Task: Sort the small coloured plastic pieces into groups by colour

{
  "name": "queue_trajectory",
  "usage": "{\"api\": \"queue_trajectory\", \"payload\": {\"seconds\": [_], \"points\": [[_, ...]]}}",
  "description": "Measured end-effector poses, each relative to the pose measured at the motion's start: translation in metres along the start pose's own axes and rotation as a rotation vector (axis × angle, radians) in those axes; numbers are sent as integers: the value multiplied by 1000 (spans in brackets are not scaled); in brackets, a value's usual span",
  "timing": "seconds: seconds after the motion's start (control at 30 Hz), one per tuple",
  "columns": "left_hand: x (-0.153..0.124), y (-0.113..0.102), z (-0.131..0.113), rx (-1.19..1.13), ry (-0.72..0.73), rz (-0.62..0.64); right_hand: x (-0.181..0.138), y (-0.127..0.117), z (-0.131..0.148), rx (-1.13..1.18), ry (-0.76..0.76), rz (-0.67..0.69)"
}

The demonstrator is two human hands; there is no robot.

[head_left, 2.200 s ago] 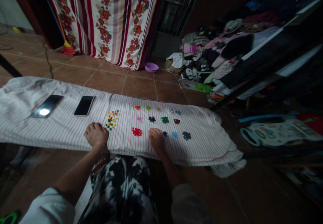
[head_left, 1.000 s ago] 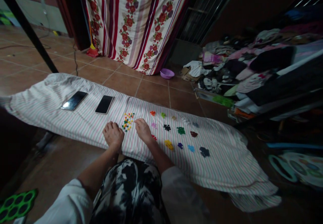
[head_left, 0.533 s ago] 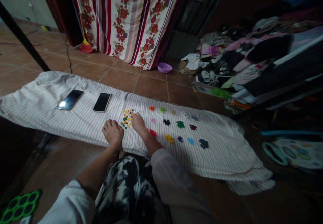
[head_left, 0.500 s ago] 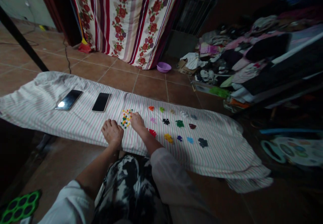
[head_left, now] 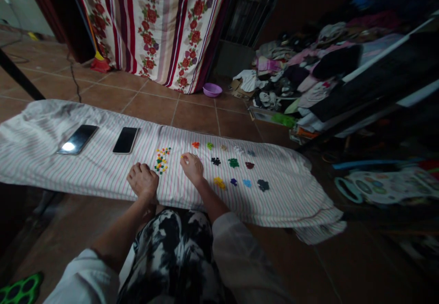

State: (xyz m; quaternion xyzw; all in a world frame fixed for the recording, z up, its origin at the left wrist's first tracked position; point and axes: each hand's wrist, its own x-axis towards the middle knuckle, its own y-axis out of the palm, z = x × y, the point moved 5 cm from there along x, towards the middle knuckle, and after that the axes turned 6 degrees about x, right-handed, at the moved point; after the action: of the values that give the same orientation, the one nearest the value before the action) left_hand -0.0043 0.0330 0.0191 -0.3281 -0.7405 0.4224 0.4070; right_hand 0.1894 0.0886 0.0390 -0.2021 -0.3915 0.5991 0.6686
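Observation:
A long striped cloth lies on the tiled floor. A mixed heap of small coloured pieces sits near its middle. To the right lie small single-colour piles, among them yellow, green and dark blue. My left hand rests as a fist on the cloth, just left of the mixed heap. My right hand hovers right of the heap, fingertips pinched on a small yellow piece.
Two dark phones lie on the cloth's left part. A floral curtain hangs behind. Piled clothes, a purple bowl and a toy are at right. A green tray lies at bottom left.
My right hand left the yellow pile, reached into the mixed heap, and now has drawn back from it with a yellow piece pinched. My left hand stayed fisted.

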Motion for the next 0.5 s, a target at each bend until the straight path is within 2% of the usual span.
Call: {"api": "queue_trajectory", "payload": {"seconds": [0.27,0.5], "points": [[-1,-1,0,29,3,-19,-31,-30,-31,10,-48,-161],[-1,0,0,34,4,-15,-65,-74,-75,-49,-48,-313]]}}
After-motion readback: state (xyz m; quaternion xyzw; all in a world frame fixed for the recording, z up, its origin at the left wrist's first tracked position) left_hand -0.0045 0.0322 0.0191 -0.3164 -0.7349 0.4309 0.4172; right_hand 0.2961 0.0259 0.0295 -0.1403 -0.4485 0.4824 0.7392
